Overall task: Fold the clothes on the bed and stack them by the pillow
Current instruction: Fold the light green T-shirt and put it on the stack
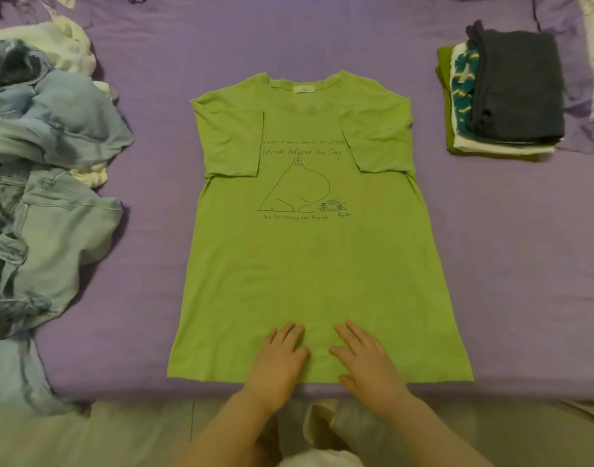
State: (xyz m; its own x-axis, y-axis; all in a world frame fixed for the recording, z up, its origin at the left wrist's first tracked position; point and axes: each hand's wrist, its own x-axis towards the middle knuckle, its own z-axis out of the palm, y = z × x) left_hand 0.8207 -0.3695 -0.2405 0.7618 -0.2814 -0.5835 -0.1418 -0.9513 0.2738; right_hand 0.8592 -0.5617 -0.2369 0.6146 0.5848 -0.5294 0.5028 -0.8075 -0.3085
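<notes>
Two hands lie flat, fingers straight, on the lower hem of one green T-shirt (309, 264) spread front-up on the purple bed (508, 247): the left hand (282, 355) and right hand (366, 358) side by side, grasping nothing. Both sleeves are folded inward. One folded stack (504, 96) sits at the far right; one heap of denim clothes (46, 183) lies left.

Left hand (278, 357) and right hand (368, 360): both palms down, fingers straight and slightly spread, side by side, forearms reaching forward.
</notes>
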